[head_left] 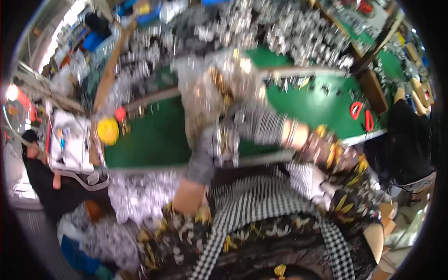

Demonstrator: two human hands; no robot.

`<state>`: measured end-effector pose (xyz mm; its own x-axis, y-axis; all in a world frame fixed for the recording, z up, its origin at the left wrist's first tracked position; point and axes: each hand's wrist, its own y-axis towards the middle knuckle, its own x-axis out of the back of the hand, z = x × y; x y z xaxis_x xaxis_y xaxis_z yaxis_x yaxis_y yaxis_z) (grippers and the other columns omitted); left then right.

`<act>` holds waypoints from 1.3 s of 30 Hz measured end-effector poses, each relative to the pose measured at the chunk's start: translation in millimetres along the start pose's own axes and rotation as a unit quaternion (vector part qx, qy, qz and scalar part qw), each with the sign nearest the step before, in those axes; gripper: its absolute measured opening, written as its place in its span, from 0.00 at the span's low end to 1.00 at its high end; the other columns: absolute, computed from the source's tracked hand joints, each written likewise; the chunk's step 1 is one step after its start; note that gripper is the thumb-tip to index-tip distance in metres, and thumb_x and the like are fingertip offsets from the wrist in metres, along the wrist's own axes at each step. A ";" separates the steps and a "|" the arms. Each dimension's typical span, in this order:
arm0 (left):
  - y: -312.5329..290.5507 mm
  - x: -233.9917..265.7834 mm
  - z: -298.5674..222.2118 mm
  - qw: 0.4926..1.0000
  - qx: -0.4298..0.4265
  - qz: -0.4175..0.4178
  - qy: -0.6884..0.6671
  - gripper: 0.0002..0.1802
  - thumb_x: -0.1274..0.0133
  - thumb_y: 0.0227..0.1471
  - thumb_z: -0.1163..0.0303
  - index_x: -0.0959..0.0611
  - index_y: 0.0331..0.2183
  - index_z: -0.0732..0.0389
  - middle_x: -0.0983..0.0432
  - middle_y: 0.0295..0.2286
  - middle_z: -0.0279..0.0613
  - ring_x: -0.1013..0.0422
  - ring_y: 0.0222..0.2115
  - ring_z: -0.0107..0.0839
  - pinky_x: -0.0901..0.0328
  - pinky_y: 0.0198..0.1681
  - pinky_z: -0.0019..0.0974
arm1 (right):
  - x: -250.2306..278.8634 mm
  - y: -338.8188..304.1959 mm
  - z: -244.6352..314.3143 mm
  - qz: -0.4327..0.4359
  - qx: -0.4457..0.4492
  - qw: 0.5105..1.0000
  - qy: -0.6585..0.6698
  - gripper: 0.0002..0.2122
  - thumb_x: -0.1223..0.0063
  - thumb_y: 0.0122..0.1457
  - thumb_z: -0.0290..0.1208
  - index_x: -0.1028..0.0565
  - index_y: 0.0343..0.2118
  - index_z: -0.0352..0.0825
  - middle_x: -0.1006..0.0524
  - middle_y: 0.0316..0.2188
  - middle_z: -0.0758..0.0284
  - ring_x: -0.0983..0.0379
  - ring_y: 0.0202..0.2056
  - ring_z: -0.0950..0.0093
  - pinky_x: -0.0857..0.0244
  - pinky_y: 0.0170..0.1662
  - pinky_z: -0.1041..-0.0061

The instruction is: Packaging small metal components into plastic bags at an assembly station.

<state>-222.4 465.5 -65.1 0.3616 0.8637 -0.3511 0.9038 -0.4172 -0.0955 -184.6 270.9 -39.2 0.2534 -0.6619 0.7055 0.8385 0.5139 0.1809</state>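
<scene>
A clear plastic bag [196, 88] stands or hangs above the green worktop, with a gold-brown streak of something showing in it. My right hand [249, 121], in a grey knitted glove, is closed at the bag's lower right side. My left hand [205, 151], gloved likewise, lies by the bag's lower left edge. Its fingers are smeared by motion. Between the two gloves is a shiny silvery piece [228, 144], probably metal; I cannot make out which hand touches it.
Heaps of small silvery parts [298, 37] cover the far side. On the green worktop [154, 135] sit a yellow spiky ball [108, 130] and a small red ball [120, 113]. Red-handled tools [357, 110] lie at right. A bag of pale pieces [140, 193] is below the near edge. Another person [42, 172] is at left.
</scene>
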 end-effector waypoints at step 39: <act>21.6 13.8 15.2 0.926 0.189 0.094 -0.313 0.25 0.56 0.54 0.52 0.27 0.43 0.64 0.25 0.31 0.46 0.25 0.28 0.37 0.26 0.28 0.38 | 2.6 -10.1 -9.9 0.054 -0.079 0.989 0.114 0.15 0.41 0.50 0.40 0.22 0.35 0.32 0.22 0.25 0.62 0.26 0.28 0.73 0.32 0.34 0.74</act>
<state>-201.4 464.1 -86.1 0.1946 0.4822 -0.8541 0.6502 -0.7154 -0.2558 -187.6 258.6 -46.0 0.4326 -0.7234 0.5381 0.8612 0.5082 -0.0091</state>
